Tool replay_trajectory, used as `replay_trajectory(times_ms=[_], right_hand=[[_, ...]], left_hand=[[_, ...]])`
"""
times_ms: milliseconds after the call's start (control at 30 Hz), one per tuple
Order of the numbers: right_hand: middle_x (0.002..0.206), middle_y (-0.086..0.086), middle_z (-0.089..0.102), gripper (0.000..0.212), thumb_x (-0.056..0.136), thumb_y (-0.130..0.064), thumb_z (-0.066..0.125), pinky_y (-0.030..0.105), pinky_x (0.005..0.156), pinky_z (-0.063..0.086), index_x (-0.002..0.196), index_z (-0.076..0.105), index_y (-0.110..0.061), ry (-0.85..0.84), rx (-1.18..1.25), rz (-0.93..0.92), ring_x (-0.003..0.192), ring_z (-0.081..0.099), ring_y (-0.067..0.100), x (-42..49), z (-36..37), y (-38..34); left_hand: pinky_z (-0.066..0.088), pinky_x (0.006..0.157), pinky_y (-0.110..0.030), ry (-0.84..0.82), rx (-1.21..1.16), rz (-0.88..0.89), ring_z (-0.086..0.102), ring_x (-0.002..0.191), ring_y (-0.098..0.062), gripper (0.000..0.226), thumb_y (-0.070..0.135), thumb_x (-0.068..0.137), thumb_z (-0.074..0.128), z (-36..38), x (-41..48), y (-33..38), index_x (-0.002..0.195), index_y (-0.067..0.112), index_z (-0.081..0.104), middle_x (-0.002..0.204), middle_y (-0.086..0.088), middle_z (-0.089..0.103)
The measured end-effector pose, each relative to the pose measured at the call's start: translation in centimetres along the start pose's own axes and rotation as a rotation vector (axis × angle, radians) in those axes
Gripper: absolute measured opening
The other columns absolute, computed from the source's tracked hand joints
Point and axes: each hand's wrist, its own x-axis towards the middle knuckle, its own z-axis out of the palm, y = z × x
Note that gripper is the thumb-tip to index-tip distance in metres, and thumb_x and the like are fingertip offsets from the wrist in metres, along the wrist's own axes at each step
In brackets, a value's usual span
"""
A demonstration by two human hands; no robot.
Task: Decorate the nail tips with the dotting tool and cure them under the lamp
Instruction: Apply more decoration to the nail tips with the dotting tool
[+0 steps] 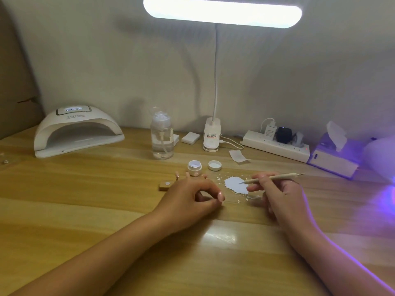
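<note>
Wooden dotting tool sits pinched in our right hand, tip at the white paint patch; just left of the patch our left hand curls, contents unclear to us.

Table: wood-grain top, smooth, with a glossy coat (the overhead light reflects in it near the front edge). Nail lamp: white plastic shell, smooth, semi-gloss. Pump bottle: clear, glossy plastic. Jar and lid: white plastic, smooth. Dotting tool: pale matt shaft that looks like wood, with thin dark tips, apparently metal. White smear on the table: flat, matt, ragged at the edges. Power strip: smooth white plastic. Tissue: soft, crinkled paper. Wall: matt.
</note>
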Motion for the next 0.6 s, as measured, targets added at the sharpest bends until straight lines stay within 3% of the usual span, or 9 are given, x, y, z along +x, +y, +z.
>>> replay_trajectory(times_ms=[100,167,300,500,600], right_hand=[[0.074,-0.007,0.076,0.018,0.098,-0.024,0.058,0.011,0.042,0.038,0.089,0.074,-0.020,-0.053,-0.047,0.048,0.046,0.058,-0.002,0.14,-0.03,0.40],[0.076,-0.012,0.076,0.016,0.097,-0.028,0.059,0.015,0.046,0.041,0.091,0.073,-0.024,-0.087,-0.124,0.033,0.052,0.059,-0.005,0.06,0.02,0.58],[0.074,-0.014,0.075,0.015,0.096,-0.025,0.060,0.013,0.043,0.041,0.090,0.074,-0.025,-0.084,-0.139,0.024,0.053,0.058,-0.011,0.00,0.11,0.50],[0.077,-0.020,0.075,0.015,0.097,-0.025,0.059,0.014,0.054,0.042,0.094,0.073,-0.029,-0.115,-0.164,0.013,0.069,0.064,-0.014,-0.04,0.01,0.41],[0.075,-0.018,0.075,0.016,0.097,-0.023,0.059,0.009,0.050,0.041,0.093,0.074,-0.027,-0.120,-0.159,0.009,0.063,0.062,-0.013,0.13,0.00,0.34]], left_hand=[[0.044,0.085,-0.017,0.023,0.037,0.044,0.056,0.064,0.005,0.013,0.030,0.087,0.071,0.36,-0.33,-0.44,0.080,0.041,0.068,0.082,0.018,0.068],[0.045,0.097,-0.023,0.037,0.066,0.056,0.056,0.064,0.004,0.010,0.031,0.088,0.069,0.41,-0.30,-0.56,0.082,0.039,0.067,0.087,0.009,0.072],[0.051,0.074,-0.038,0.039,0.184,0.072,0.056,0.070,-0.009,0.014,0.038,0.091,0.062,0.56,-0.44,-0.47,0.080,0.046,0.057,0.091,0.012,0.072],[0.049,0.075,-0.036,0.055,0.237,0.155,0.054,0.085,-0.004,0.012,0.036,0.093,0.061,0.80,-0.80,0.13,0.086,0.045,0.057,0.093,0.020,0.068],[0.046,0.070,-0.030,0.073,0.234,0.167,0.054,0.082,-0.004,0.009,0.035,0.093,0.062,0.96,-0.70,-0.03,0.088,0.042,0.060,0.087,0.023,0.065]])
